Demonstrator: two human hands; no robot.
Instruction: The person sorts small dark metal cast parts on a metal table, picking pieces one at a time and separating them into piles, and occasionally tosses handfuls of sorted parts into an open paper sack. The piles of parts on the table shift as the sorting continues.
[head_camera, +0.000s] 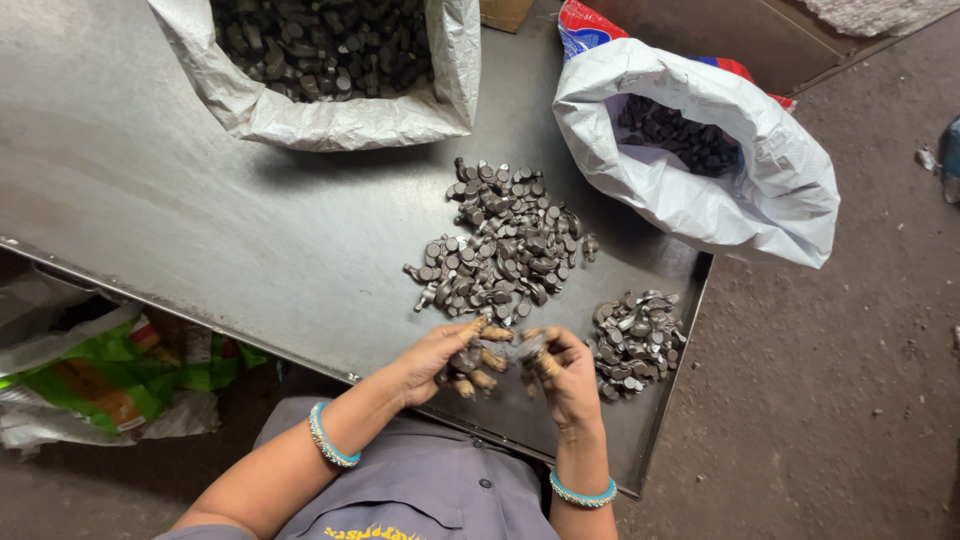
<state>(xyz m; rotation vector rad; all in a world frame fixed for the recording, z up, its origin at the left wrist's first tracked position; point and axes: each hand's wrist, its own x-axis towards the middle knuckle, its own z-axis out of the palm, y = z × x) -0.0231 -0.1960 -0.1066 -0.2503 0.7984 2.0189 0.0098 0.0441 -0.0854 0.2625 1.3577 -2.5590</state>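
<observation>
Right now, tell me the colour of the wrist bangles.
Turquoise bangles, clearest in the head view.

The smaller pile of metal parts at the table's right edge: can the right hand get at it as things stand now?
Probably yes. The right hand sits just beside the smaller pile on the metal table, and nothing lies between them. However, its fingers already seem to hold a part.

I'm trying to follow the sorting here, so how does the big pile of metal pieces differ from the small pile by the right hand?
The big pile is larger and sits mid-table, beyond both hands; the small pile lies near the table's right edge, beside the right hand. The big pile has strays scattered at its left; the small pile is compact. Both hold similar dull grey metal pieces.
</observation>
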